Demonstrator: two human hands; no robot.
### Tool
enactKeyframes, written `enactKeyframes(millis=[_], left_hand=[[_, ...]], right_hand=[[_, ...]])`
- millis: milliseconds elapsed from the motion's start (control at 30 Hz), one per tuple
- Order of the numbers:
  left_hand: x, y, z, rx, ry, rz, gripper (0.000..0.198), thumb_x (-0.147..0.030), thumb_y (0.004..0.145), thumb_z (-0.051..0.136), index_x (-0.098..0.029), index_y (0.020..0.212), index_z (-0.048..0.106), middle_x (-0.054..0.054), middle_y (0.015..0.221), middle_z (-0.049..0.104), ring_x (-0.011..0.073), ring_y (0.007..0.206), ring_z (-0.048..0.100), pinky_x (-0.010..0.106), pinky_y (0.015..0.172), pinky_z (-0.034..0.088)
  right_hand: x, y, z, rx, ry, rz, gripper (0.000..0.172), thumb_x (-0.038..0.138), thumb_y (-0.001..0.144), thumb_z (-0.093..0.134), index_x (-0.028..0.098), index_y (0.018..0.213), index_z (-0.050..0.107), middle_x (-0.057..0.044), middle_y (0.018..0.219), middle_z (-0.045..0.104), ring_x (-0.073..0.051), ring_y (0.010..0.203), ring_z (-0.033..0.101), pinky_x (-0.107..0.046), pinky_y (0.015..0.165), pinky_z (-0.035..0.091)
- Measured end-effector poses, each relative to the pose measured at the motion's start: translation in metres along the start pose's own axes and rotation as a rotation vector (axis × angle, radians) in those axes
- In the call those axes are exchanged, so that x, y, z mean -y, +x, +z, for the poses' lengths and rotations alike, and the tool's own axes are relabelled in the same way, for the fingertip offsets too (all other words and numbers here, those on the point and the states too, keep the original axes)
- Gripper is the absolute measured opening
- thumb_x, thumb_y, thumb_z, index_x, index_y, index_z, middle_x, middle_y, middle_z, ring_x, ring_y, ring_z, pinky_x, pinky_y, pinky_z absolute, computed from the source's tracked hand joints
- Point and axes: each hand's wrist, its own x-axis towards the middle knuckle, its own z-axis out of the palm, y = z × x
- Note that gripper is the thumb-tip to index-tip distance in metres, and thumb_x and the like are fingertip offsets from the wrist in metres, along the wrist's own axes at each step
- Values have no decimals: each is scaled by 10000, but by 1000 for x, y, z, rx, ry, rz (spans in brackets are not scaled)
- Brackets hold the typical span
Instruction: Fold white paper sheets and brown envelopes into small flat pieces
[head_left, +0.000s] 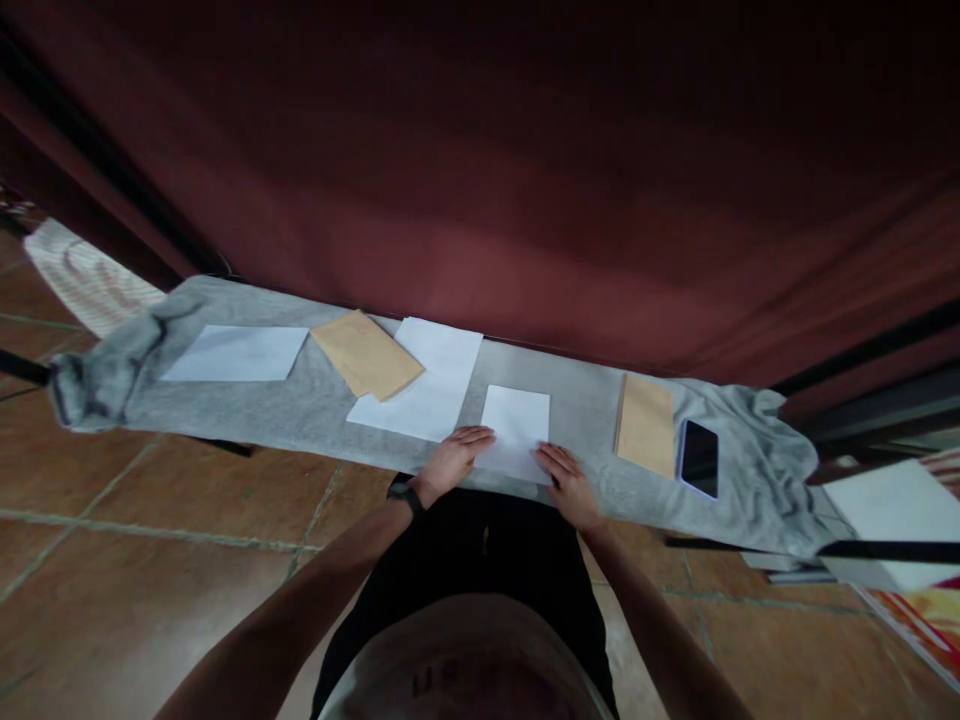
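A folded white paper [516, 425] lies on the grey cloth-covered table [577, 400] right in front of me. My left hand [456, 458] rests flat on its lower left corner, fingers stretched out. A dark watch sits on that wrist. My right hand [568, 482] lies flat on the paper's lower right corner, fingers extended too. Neither hand grips anything.
Left of the paper lie a larger white sheet [424, 385], a brown envelope [366, 353] overlapping it, and another white sheet [238, 353]. To the right are a second brown envelope [646, 424] and a dark phone [699, 458]. A dark red curtain [525, 180] hangs behind the table.
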Motion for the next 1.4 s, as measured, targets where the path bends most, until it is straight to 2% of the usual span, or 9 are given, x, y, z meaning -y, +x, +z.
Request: enactKeyframes(millis=[167,367,533,667,833,933,1000,1167,1400], left_hand=[[5,8,-1,-110,0,-42,635,68,777,495,-257,1295,669,45,1349,669,205,1273,598,459,1108,506],[3,2,-4,-20,63,-1,667,91,722,504,-230,1281,675,61,1345,669,233,1275,586,472,1101,501],[-1,6,-5,-83,-6,-64,617,81,763,479,-239,1246,689,57,1261,703,231,1208,608,470,1055,522],[-1,11,-7,-82,-41,-114,592,96,727,483,-231,1159,722,47,1186,723,221,1142,627,443,1029,535],[-1,-2,-6,-65,-36,-48,565,84,755,491,-218,1175,718,51,1295,692,221,1250,587,452,1081,499],[-1,-5,-6,-82,-66,-59,540,69,792,495,-234,1184,711,38,1282,701,206,1228,608,439,1075,504],[-2,-2,-6,-99,-75,-95,463,29,825,536,-236,1159,716,35,1218,726,209,1178,633,432,1048,521],[-5,7,-10,-101,-67,-145,230,-95,886,625,-215,1045,741,49,1080,753,224,1062,665,418,969,555],[-5,11,-11,-88,-29,-133,380,28,825,574,-215,1070,732,38,1095,739,201,1091,642,380,993,540]], right_hand=[[-7,17,5,-100,46,76,574,26,866,489,303,1342,650,-49,1386,649,-245,1318,582,-531,1128,474],[-10,17,10,-102,31,76,532,16,877,464,318,1233,718,-30,1319,695,-238,1272,612,-533,1106,478],[-8,18,9,-129,61,111,464,51,897,478,305,1183,740,-37,1285,713,-241,1213,643,-498,1071,502],[-4,24,8,-195,134,192,454,45,872,469,285,1125,760,-46,1197,751,-236,1138,672,-468,1038,514],[2,18,8,-224,180,178,439,20,832,498,276,1063,770,-46,1175,755,-243,1126,663,-472,1024,495],[6,15,6,-215,179,159,459,-10,809,517,276,1068,767,-42,1202,744,-243,1139,649,-469,1028,471],[7,16,4,-222,182,174,466,-3,817,517,284,1090,761,-35,1191,747,-234,1129,650,-458,1034,459],[8,21,4,-235,214,196,333,96,889,532,285,1031,766,-25,1118,767,-230,1091,662,-441,1028,450],[5,22,6,-219,173,209,446,34,802,494,272,1065,765,-36,1126,759,-229,1090,658,-426,1016,454]])
